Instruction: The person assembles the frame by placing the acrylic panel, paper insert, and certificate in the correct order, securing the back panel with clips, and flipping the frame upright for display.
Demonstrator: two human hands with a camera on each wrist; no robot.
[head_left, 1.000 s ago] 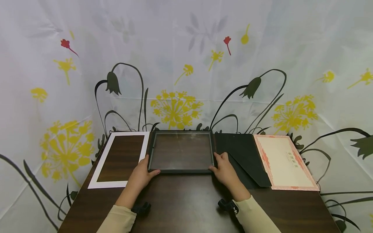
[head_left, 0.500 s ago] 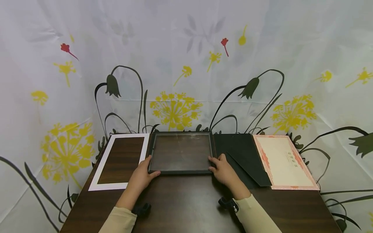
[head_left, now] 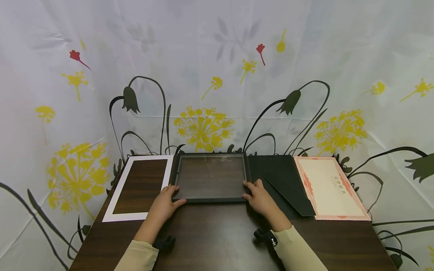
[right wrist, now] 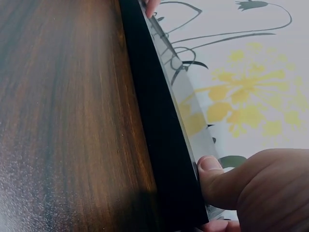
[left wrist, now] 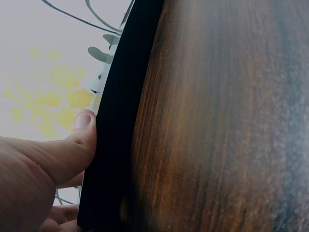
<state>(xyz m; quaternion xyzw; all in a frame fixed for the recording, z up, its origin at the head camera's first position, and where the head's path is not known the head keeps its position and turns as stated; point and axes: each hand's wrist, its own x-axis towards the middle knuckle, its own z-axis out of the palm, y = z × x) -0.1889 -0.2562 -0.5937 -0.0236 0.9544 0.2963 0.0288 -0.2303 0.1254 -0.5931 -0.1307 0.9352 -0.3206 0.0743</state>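
Note:
A dark picture frame [head_left: 211, 200] with a clear pane lies at the back middle of the table. My left hand [head_left: 164, 204] grips its near left corner, thumb along the front edge and fingertips over the left side. At the near right corner, my right hand [head_left: 260, 199] holds it the same way, its fingers on the right rim. Both wrist views show the frame's black front edge, with the left thumb [left wrist: 79, 140] and the right thumb [right wrist: 215, 181] against it. The other fingers are partly hidden behind the frame.
Left of the frame lies a white mat border [head_left: 116, 195]. To the right are a black backing board [head_left: 278, 165] with a stand flap [head_left: 291, 197] and a cream certificate [head_left: 327, 188] with an orange border. A patterned curtain [head_left: 203, 56] rises behind the dark wooden table [head_left: 213, 237].
The fingers of my right hand have moved inward onto the right rim, and later my left fingertips have come over the left rim. The frame stays nearly in place while the head view shifts slightly.

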